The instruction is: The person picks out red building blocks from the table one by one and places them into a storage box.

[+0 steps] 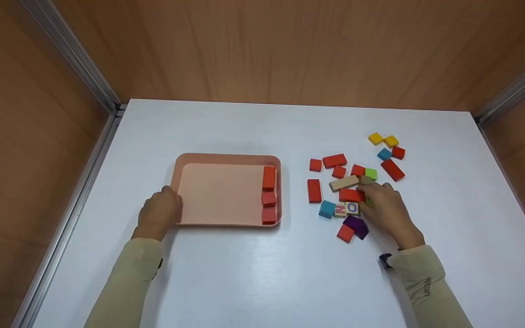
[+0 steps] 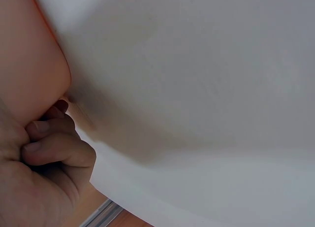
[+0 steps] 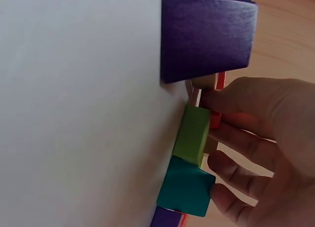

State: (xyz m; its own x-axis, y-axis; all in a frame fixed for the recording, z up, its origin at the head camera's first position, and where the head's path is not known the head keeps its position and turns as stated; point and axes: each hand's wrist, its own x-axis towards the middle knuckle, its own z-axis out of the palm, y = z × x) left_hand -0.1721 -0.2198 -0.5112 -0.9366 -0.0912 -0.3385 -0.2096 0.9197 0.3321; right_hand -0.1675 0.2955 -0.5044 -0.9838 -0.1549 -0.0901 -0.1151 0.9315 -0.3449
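My left hand (image 1: 157, 212) grips the left edge of a pink tray (image 1: 221, 158); the left wrist view shows its curled fingers (image 2: 64, 150) at the tray's corner. Inside the tray, several red blocks (image 1: 269, 178) stand in a column along the right wall. Over a loose group of blocks, my right hand (image 1: 388, 207) pinches the right end of a red rectangular block (image 1: 349, 195) between thumb and fingers. A plain wooden block (image 1: 343, 183) lies just behind it. Two letter blocks (image 1: 352, 208) sit in front. A green block (image 3: 192, 133) is near the fingers, partly hidden in the head view.
Around the group lie a blue block (image 1: 326, 209), a purple block (image 1: 357, 227) and more red blocks (image 1: 314, 191). Farther back right are two yellow blocks (image 1: 375, 139) and a small blue block (image 1: 384, 154). Wooden panels (image 1: 290, 54) border the white table (image 1: 244, 273).
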